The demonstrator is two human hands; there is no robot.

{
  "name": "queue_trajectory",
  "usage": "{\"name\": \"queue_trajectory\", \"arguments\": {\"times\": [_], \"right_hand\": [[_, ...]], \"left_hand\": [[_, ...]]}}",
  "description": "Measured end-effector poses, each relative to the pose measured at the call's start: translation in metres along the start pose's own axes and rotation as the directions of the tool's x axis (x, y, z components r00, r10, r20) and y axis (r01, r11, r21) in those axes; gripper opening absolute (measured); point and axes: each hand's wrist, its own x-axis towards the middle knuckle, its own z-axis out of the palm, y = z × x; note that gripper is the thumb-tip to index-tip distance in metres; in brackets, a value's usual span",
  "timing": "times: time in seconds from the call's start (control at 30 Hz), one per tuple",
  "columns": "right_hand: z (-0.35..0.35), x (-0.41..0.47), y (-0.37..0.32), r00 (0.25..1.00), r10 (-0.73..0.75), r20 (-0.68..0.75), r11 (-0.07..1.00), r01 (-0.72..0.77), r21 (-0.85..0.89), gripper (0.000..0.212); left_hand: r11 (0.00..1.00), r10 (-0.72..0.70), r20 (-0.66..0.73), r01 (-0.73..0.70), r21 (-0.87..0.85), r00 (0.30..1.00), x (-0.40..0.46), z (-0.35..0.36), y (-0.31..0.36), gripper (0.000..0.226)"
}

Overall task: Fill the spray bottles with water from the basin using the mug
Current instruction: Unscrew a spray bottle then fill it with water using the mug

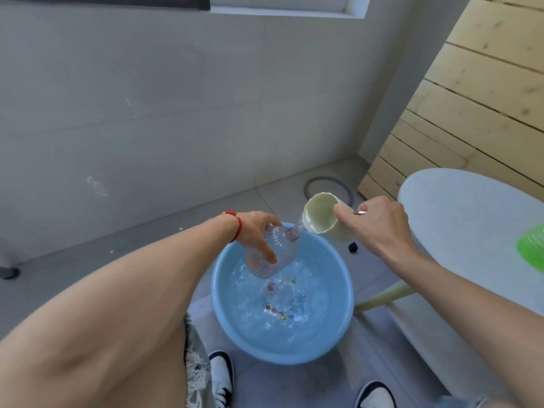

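Left hand [256,234] wraps its fingers [269,254] round the belly of a clear ribbed spray bottle [269,253], no cap on it, held tilted w/ the neck up and to the right, over the far part of the blue basin [223,328]. Bottle's hanging in the air above the water, not touching the rim as far as I can tell. Red bracelet [237,226] on that wrist.

Right hand [379,225] clenched on the cream mug [322,217], gripping it from the right side, handle hidden under the fingers; a ring shows on one of them. Mug tipped over hard to the left, mouth facing the camera, lip right up against the bottle neck. Can't make out a stream of water or how full the bottle is — it's see-through, too hard to read.

Basin sits on the tiled floor [123,260] btwn the person's feet and the wall, water inside rippled and glittering, coloured pattern at the bottom. Two black-and-white sneakers [220,375] at the near edge of the shot.

To the right, a white round bench [471,219] w/ a pale leg; something bright green [532,248] on it at the frame edge, blurred, can't tell what. Small black thing [352,247] on the floor just under the mug. Grey hose loop [326,184] on the floor near the corner, wood slat panel [471,98] behind the bench.
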Motion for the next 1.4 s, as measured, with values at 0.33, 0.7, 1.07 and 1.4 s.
{"name": "queue_trajectory", "arguments": {"times": [0.33,0.7,1.07,1.4], "right_hand": [[0.006,0.004,0.002,0.994,-0.096,-0.055,0.993,0.092,-0.072,0.063],[0.010,0.007,0.003,0.979,-0.180,-0.092,0.976,0.166,-0.140,0.059],[0.014,0.009,0.006,0.945,-0.286,-0.156,0.949,0.256,-0.185,0.056],[0.015,0.011,0.006,0.921,-0.332,-0.202,0.931,0.286,-0.227,0.061]], "left_hand": [[0.999,0.004,0.014,-0.004,-0.043,1.000,0.001,0.000,-0.005,0.090],[0.995,-0.018,0.050,0.023,-0.096,0.999,0.002,0.002,-0.005,0.089],[0.987,-0.047,0.027,0.050,-0.151,0.999,0.002,0.001,-0.003,0.091],[0.975,-0.042,0.014,0.044,-0.220,0.999,0.004,0.003,-0.003,0.090]]}}
